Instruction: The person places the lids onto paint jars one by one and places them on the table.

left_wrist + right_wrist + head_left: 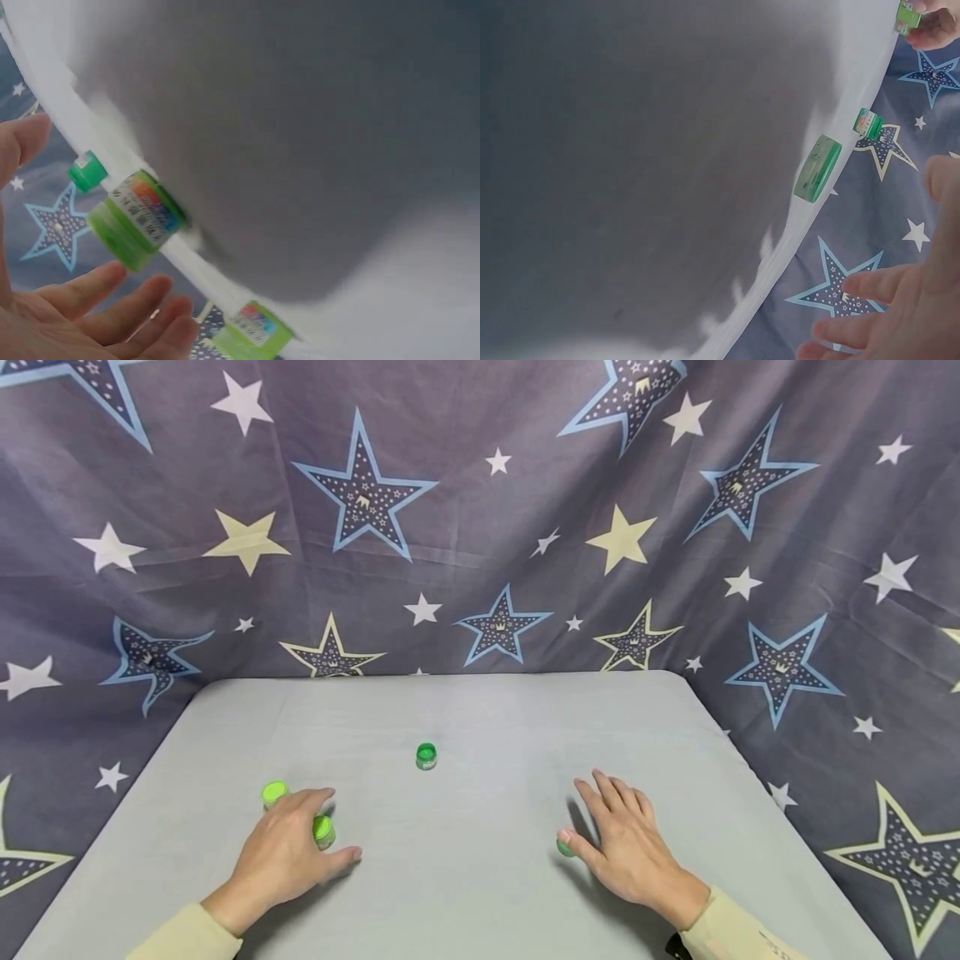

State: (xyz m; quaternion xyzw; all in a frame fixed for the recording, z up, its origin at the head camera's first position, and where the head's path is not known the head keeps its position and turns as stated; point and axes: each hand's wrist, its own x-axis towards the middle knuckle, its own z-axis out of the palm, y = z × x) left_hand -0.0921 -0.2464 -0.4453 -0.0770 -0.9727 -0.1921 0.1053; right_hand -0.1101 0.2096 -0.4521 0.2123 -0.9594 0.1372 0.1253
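Two small jars with light green lids stand on the left side of the table: the nearer jar (323,832) lies between the thumb and fingers of my left hand (281,847). The farther jar (274,793) is just beyond that hand, partly hidden by it. In the left wrist view a gap shows between the fingers and the labelled jar (139,217). Near the table's middle sits a small jar (426,757) with a darker green top. My right hand (633,847) is spread, its thumb close to a flat dark green piece (817,169), perhaps a lid, partly covered in the head view.
A pale grey cloth covers the table (480,710). Behind and beside it hangs a dark curtain (465,527) with stars, meeting the table's far and side edges.
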